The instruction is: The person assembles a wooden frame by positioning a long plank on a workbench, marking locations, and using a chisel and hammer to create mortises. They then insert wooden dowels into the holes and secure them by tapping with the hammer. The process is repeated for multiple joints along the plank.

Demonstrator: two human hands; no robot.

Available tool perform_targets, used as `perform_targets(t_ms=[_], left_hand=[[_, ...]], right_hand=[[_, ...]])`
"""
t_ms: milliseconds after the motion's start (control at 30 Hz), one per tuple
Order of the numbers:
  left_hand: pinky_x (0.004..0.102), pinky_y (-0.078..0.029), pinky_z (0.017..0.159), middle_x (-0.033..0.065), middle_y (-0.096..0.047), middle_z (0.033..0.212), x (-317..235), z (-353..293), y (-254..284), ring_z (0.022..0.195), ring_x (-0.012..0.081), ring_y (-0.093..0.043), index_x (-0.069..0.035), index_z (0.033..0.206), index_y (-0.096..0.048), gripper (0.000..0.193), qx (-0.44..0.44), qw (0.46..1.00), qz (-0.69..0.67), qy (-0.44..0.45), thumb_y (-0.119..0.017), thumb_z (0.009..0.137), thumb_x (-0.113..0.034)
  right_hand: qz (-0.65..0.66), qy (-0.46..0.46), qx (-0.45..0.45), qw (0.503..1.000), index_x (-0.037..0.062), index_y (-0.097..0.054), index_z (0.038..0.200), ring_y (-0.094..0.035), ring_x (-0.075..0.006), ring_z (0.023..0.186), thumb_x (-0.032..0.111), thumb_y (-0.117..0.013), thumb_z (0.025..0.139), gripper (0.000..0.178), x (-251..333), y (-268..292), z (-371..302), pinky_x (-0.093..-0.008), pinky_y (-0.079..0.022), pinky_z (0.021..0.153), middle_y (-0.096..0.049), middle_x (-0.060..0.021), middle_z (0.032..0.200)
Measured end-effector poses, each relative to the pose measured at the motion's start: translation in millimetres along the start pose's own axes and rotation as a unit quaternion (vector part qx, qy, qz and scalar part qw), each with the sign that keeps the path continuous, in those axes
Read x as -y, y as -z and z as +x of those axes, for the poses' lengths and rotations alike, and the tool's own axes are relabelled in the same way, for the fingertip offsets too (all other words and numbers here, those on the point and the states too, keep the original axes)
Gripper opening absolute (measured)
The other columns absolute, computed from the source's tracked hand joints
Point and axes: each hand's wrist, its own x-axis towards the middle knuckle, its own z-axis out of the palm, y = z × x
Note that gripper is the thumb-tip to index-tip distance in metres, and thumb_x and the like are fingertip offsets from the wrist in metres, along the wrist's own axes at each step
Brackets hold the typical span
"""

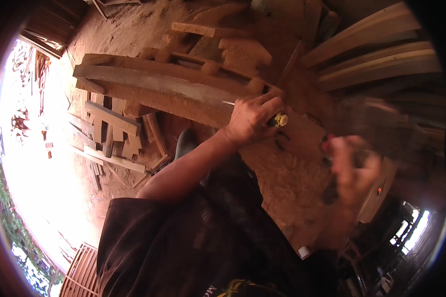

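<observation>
Dark shirt | left hand wrapped round yellow-ended tool, pale-tipped | right hand blurred, grip unclear

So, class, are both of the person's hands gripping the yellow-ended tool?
No, only the left hand grips the yellow-ended tool; the blurred right hand is apart from it, farther to the right.

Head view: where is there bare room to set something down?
Sawdusty ground beyond the long timber, and the dusty patch between the dark clothing and blurred right hand, look freest. Crowded: offcuts left of the left forearm, long boards upper right.
</observation>
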Motion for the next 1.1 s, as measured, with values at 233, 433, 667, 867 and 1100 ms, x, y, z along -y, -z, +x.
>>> perform_targets(t_ms=[233, 433, 667, 867, 1100], left_hand=[[0.0451, -0.054, 0.058, 0.0048, -0.067, 0.085, 2.9, 2.8, -1.5, 0.071, 0.031, -0.071, -0.013, 0.1, -0.066, 0.025, -0.022, 1.0, 0.017, -0.011, -0.085, 0.084, -0.018], [0.0451, -0.06, 0.071, 0.0042, -0.07, 0.094, 4.0, -18.0, -12.8, 0.085, 0.0299, -0.075, -0.014, 0.106, -0.065, 0.033, 0.096, 0.992, 0.067, -0.055, -0.083, 0.079, -0.021], [0.0432, -0.064, 0.079, 0.0067, -0.073, 0.101, 35.1, -33.8, -59.3, 0.094, 0.0288, -0.078, -0.011, 0.115, -0.066, 0.039, 0.238, 0.956, 0.16, -0.069, -0.081, 0.083, -0.028], [0.0461, -0.064, 0.081, 0.0077, -0.073, 0.098, 29.5, -41.6, -45.4, 0.097, 0.0302, -0.077, -0.012, 0.116, -0.067, 0.037, 0.361, 0.918, 0.16, -0.043, -0.08, 0.086, -0.029], [0.0386, -0.063, 0.065, 0.0137, -0.078, 0.085, 25.2, 24.1, 42.9, 0.072, 0.0259, -0.078, -0.008, 0.097, -0.075, 0.023, 0.057, 0.995, 0.062, 0.053, -0.089, 0.084, -0.021]], right_hand=[[-0.267, 0.199, -0.222, 0.916, -0.0023, -0.069, 0.114, -0.066, -0.0173, 0.072, 0.017, -0.07, 0.106, 0.021, 64.3, 7.7, 33.2, -0.0327, -0.059, 0.068, -0.069, -0.0079, 0.088], [0.054, -0.226, 0.178, 0.956, -0.0029, -0.068, 0.113, -0.071, -0.0209, 0.09, 0.012, -0.082, 0.095, 0.028, -54.0, -60.8, -89.8, -0.0382, -0.058, 0.083, -0.075, -0.0116, 0.103], [0.224, -0.502, 0.08, 0.832, 0.0019, -0.061, 0.103, -0.059, -0.0106, 0.054, 0.01, -0.08, 0.097, 0.021, -64.7, -41.2, -159.3, -0.0319, -0.047, 0.051, -0.065, -0.0051, 0.074], [0.249, -0.561, 0.087, 0.785, 0.0017, -0.058, 0.105, -0.058, -0.0108, 0.053, 0.007, -0.078, 0.097, 0.022, -52.1, -60.1, -179.3, -0.0291, -0.046, 0.05, -0.059, -0.0013, 0.069], [0.291, -0.512, 0.123, 0.798, 0.002, -0.058, 0.106, -0.058, -0.0107, 0.054, 0.006, -0.078, 0.097, 0.022, -40.5, -73.1, -166.9, -0.0298, -0.046, 0.05, -0.058, -0.0018, 0.07]])
